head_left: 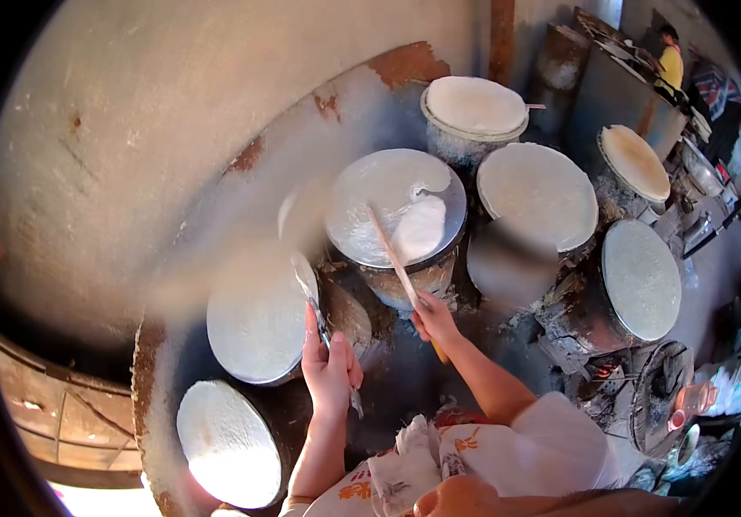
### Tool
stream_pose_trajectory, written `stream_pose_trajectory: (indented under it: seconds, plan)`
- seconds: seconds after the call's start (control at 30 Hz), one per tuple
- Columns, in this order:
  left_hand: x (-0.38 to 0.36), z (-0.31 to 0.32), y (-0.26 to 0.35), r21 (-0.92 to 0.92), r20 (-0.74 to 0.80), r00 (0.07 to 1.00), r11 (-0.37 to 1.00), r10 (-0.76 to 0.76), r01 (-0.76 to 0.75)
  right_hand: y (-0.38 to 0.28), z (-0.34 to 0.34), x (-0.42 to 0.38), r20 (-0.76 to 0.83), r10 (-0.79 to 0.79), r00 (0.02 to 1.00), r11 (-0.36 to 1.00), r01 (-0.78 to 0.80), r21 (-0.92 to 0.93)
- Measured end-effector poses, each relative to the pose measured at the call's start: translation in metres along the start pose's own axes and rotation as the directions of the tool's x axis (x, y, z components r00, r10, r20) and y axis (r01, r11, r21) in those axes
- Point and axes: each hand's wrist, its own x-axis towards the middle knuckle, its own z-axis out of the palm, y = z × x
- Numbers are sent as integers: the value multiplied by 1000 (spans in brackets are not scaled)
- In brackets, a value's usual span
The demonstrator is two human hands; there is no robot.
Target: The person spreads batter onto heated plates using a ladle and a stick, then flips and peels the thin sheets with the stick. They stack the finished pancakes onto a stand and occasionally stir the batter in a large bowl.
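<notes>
My right hand [435, 319] is closed round a flat wooden stick [392, 250], whose far end overlaps the round metal griddle [457, 194] in the middle. On that griddle lies a thick white mound of batter [420, 228], with a thin wet film spread around it. My left hand [329, 377], closed with its thumb side up, grips a thin metal-handled tool [320, 324]. The tool's upper end looks whitish and reaches over the left griddle [254, 336], which carries a pale round sheet. Blur hides what lies beyond that end.
Several drum-like stoves bear white rounds: a front-left one [228, 444], a back one [476, 105], others at right [536, 194], [642, 280]. Embers [603, 370] glow low at right. A curved rusty wall [327, 108] borders the left. A person in yellow [671, 67] is far off.
</notes>
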Motion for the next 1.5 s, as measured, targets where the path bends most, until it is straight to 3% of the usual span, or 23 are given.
stream_pose_trajectory:
  seconds: [0.07, 0.17, 0.4, 0.43, 0.5, 0.6, 0.67, 0.7, 0.77, 0.8, 0.83, 0.9, 0.93, 1.0, 1.03, 1.1, 1.23, 1.27, 1.3, 1.33, 1.37, 1.43, 1.5]
  plan:
    - [3, 2, -4, -17, -1, 1000, 999, -29, 29, 17, -52, -22, 6, 153, 988, 986, -154, 69]
    - [12, 16, -6, -46, 54, 998, 998, -42, 45, -10, -101, -1, 12, 98, 995, 993, -99, 71]
    - [53, 67, -11, 22, 107, 994, 1000, -18, 16, -88, -117, 115, -12, 28, 1000, 998, -28, 47]
    - [58, 75, -12, 39, 115, 993, 999, -39, 35, -95, -114, 113, -2, -63, 998, 998, 63, 6]
    - [70, 91, -12, 48, 127, 990, 997, -60, 55, -81, -108, 72, 75, -291, 954, 905, 300, -301]
    - [94, 102, -25, 29, 156, 984, 996, -91, 88, -107, -139, 40, 38, -140, 989, 971, 144, -191]
    - [101, 119, -20, 92, 144, 980, 988, -137, 125, -88, -161, 0, 44, 85, 995, 992, -81, -94]
    - [104, 128, -21, 78, 135, 979, 986, -154, 145, -77, -173, 33, 7, -21, 1000, 983, 22, -183]
    - [107, 140, -31, 85, 150, 976, 985, -160, 149, -96, -163, 92, -107, -186, 977, 894, 123, -431]
    - [110, 146, -36, 102, 155, 976, 985, -151, 136, -85, -163, 134, 1, -665, 747, 532, 475, -701]
    - [114, 151, -37, 122, 157, 978, 985, -138, 119, -100, -153, 159, 22, -645, 764, 399, 361, -843]
    - [120, 165, -42, 137, 135, 977, 980, -162, 144, -110, -128, 188, -30, -582, 813, 368, 229, -901]
    - [122, 167, -44, 127, 135, 975, 979, -177, 161, -117, -126, 186, -10, -586, 810, 347, 239, -907]
    - [131, 164, -43, 166, 139, 968, 969, -207, 183, -123, -125, 158, 25, -563, 826, 322, 247, -914]
    - [133, 158, -40, 218, 147, 967, 960, -211, 176, -131, -135, 136, -51, -630, 775, 401, 268, -876]
    - [153, 159, -40, 276, 182, 964, 951, -195, 140, -121, -149, 117, -99, -561, 822, 397, 161, -904]
    - [197, 192, -55, -121, 269, 885, 899, -379, 422, -113, -120, 137, 117, -556, 823, 246, 297, -922]
    - [203, 195, -46, -218, 296, 873, 863, -388, 457, -121, -126, 134, 65, -576, 815, 245, 248, -937]
    - [206, 191, -41, -301, 316, 853, 809, -415, 505, -126, -137, 123, 8, -578, 816, 258, 192, -947]
    - [216, 166, -44, -388, 455, 793, 712, -404, 585, -127, -147, 106, -163, -499, 851, 420, 73, -905]
    - [217, 152, -36, -440, 495, 754, 624, -432, 646, -127, -164, 89, -138, -446, 884, 456, 92, -885]
    - [222, 141, -34, -563, 527, 707, 429, -471, 706, -89, -159, 75, -81, -588, 804, 338, 154, -929]
    - [225, 140, -42, -638, 516, 691, 311, -507, 704, -78, -140, 71, -9, -565, 825, 375, 248, -893]
